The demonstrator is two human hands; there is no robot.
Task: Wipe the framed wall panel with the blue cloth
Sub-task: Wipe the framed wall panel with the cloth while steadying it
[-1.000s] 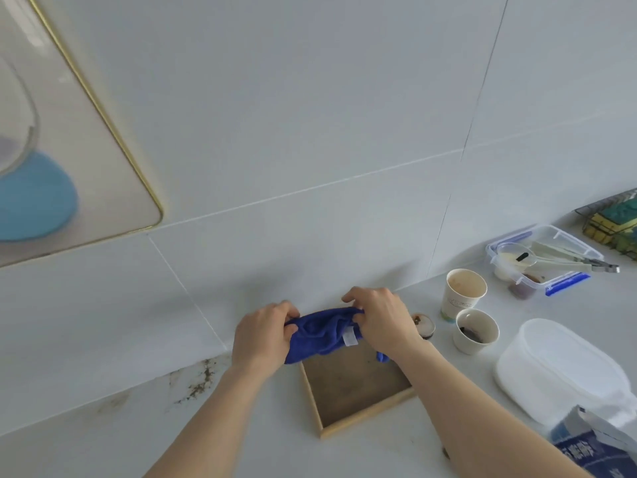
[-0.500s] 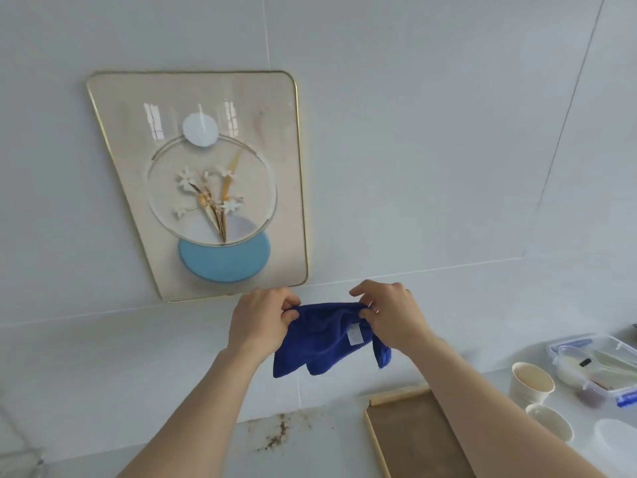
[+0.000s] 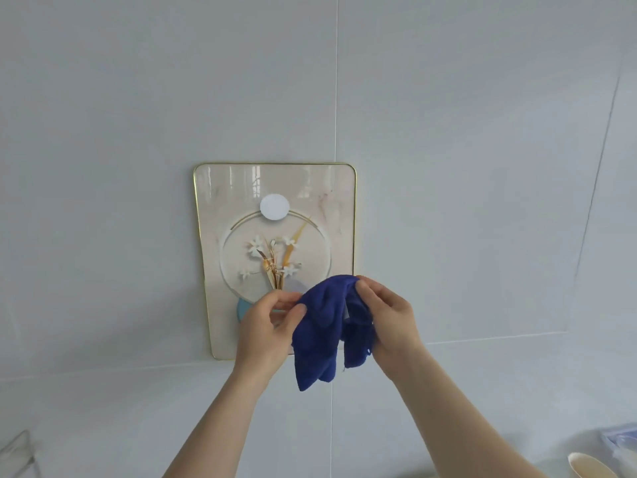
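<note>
A framed wall panel [image 3: 275,201] with a thin gold rim, a beige marble face and a flower design hangs on the grey tiled wall, centre of view. A dark blue cloth [image 3: 327,326] hangs crumpled in front of the panel's lower right part. My left hand [image 3: 267,331] pinches the cloth's left edge. My right hand [image 3: 389,319] grips its upper right side. Both hands and the cloth hide the panel's bottom right corner. I cannot tell whether the cloth touches the panel.
The grey tiled wall [image 3: 482,167] fills most of the view. A paper cup [image 3: 589,465] and a clear plastic box with a blue lid clip [image 3: 620,443] show at the bottom right. A metal wire object [image 3: 19,453] sits at the bottom left.
The view has tilted up from the counter to the wall. Both hands lifted the cloth from over the wooden tray up in front of the panel's lower part.
</note>
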